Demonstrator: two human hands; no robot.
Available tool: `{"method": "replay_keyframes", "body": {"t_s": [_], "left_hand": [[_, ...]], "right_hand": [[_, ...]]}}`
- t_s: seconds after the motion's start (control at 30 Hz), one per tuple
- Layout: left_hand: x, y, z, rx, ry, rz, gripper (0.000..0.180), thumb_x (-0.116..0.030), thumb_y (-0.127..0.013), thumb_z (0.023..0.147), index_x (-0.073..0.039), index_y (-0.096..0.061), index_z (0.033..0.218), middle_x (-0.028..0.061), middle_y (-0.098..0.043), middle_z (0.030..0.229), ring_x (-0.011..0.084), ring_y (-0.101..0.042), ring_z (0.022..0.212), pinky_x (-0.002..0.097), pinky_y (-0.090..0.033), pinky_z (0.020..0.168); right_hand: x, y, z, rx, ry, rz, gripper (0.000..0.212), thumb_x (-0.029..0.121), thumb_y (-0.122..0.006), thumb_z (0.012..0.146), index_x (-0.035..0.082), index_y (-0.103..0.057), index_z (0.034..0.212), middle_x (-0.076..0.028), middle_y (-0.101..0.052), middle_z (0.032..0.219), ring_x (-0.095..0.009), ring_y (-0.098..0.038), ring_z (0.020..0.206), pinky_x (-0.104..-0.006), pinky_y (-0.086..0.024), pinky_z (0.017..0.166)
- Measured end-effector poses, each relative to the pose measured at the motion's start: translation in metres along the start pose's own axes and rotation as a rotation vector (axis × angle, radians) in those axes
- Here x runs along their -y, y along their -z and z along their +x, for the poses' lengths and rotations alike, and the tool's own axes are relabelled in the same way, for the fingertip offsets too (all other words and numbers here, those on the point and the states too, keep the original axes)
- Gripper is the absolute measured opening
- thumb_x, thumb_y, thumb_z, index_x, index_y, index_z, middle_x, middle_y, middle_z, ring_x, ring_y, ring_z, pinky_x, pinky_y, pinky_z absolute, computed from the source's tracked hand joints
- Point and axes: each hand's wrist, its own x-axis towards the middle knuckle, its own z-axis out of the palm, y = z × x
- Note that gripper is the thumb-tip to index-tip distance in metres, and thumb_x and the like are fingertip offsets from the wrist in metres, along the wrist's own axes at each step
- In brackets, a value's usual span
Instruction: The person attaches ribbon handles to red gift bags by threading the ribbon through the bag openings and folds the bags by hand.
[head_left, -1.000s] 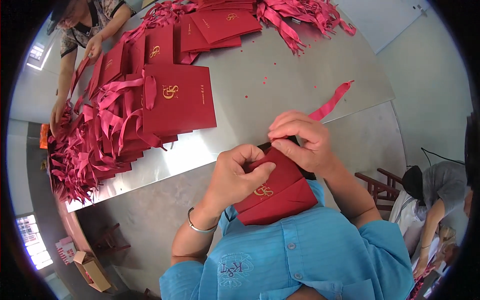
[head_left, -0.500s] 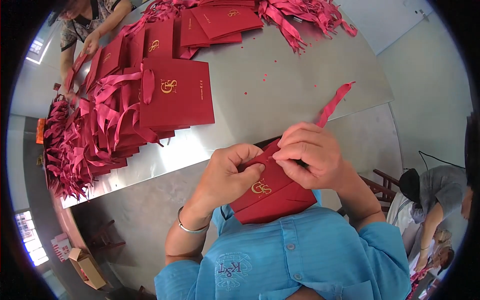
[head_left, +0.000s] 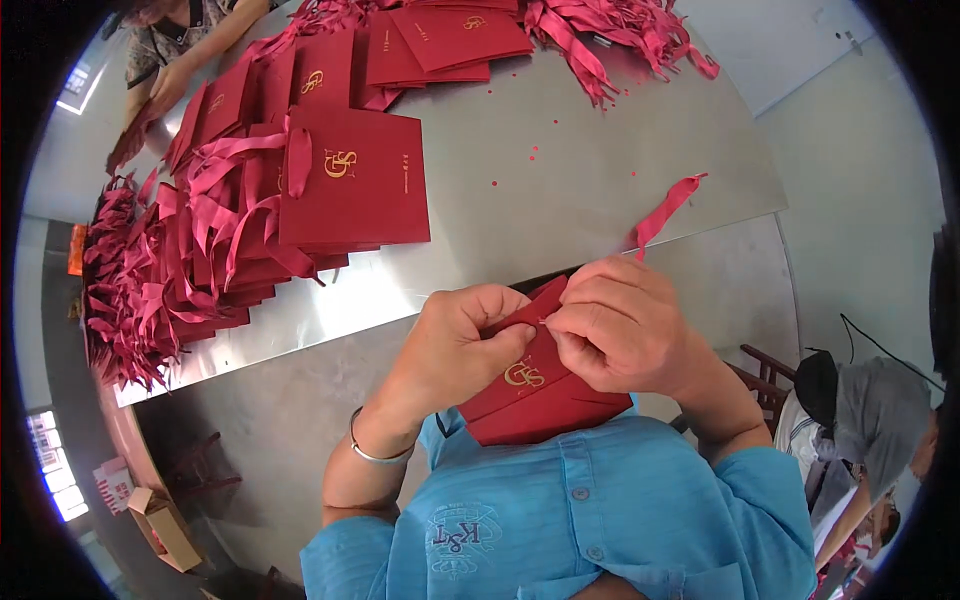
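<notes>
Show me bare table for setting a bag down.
The widest open patch of table lies between the front red bag and the ribbon by the right hand, short of the ribbon pile; red specks dot it. The left and far sides are crowded with bags and ribbons.

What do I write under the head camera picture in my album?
The left hand holds a red bag while the right hand pinches a pink ribbon at the bag's front.

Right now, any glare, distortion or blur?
In the head view, glare whitens part of the metal table; in the head view, the lower-left window looks washed out; in the head view, fisheye curves the table's right edge, while the red bag looks reasonably sharp.
</notes>
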Motion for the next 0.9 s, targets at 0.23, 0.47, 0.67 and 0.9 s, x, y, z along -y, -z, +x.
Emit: {"method": "replay_keyframes", "body": {"t_s": [0.23,0.47,0.67,0.9], "left_hand": [[-0.003,-0.002,-0.001,-0.011,-0.007,0.019,0.011,0.001,-0.060,0.085,0.004,-0.067,0.094,-0.0010,-0.064,0.072,0.0025,-0.052,0.067,0.0213,-0.046,0.058],[-0.002,-0.005,0.001,-0.020,-0.045,0.107,0.011,0.002,-0.063,0.085,0.005,-0.067,0.095,-0.0012,-0.065,0.077,0.0027,-0.055,0.071,0.0194,-0.046,0.061],[-0.003,-0.006,0.001,-0.029,-0.034,0.189,0.012,0.003,-0.061,0.085,0.004,-0.067,0.095,-0.0003,-0.066,0.078,0.0029,-0.056,0.072,0.0200,-0.048,0.062],[-0.002,-0.006,0.000,-0.038,-0.049,0.126,0.012,0.005,-0.060,0.086,0.005,-0.067,0.095,0.0013,-0.067,0.081,0.0043,-0.059,0.076,0.0207,-0.049,0.065]], "right_hand": [[0.011,0.005,0.009,0.102,-0.020,-0.117,0.023,-0.006,-0.067,0.055,0.004,-0.060,0.075,-0.006,-0.057,0.071,-0.023,-0.059,0.067,-0.0318,-0.048,0.055],[0.026,0.008,0.014,0.242,-0.125,-0.261,0.016,-0.003,-0.065,0.059,0.005,-0.055,0.068,-0.006,-0.052,0.067,-0.023,-0.056,0.067,-0.0335,-0.048,0.060],[0.031,0.002,0.016,0.270,-0.197,-0.295,0.016,-0.001,-0.067,0.062,0.005,-0.053,0.066,-0.007,-0.051,0.064,-0.024,-0.055,0.065,-0.0347,-0.047,0.059],[0.021,0.008,0.021,0.337,-0.343,-0.039,0.017,-0.003,-0.066,0.068,0.004,-0.057,0.081,-0.008,-0.057,0.068,-0.026,-0.056,0.067,-0.0368,-0.045,0.062]]}}
